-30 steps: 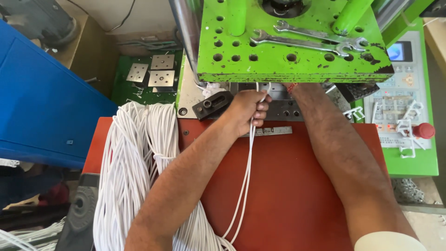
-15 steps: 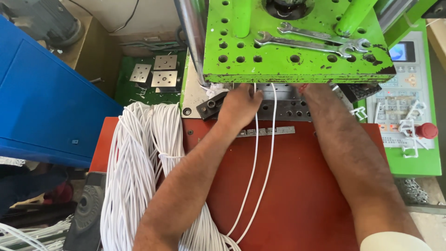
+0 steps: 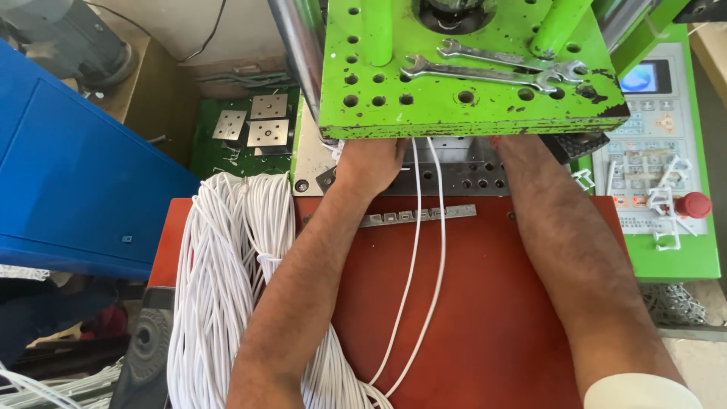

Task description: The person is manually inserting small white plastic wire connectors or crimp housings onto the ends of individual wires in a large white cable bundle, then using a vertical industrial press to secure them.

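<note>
left hand (image 3: 369, 163) grip: closed on two white cables (image 3: 424, 250), fed under green press plate (image 3: 469, 113) | right hand: hidden beneath plate (grip cannot be told) | cable bundle (image 3: 227, 288) kept beside left grip, for supply

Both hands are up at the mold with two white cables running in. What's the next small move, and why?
Probably seat the cable ends before withdrawing: the left hand reaches under the green plate, the right hand is hidden beneath it, and two white cables still run in.
</note>
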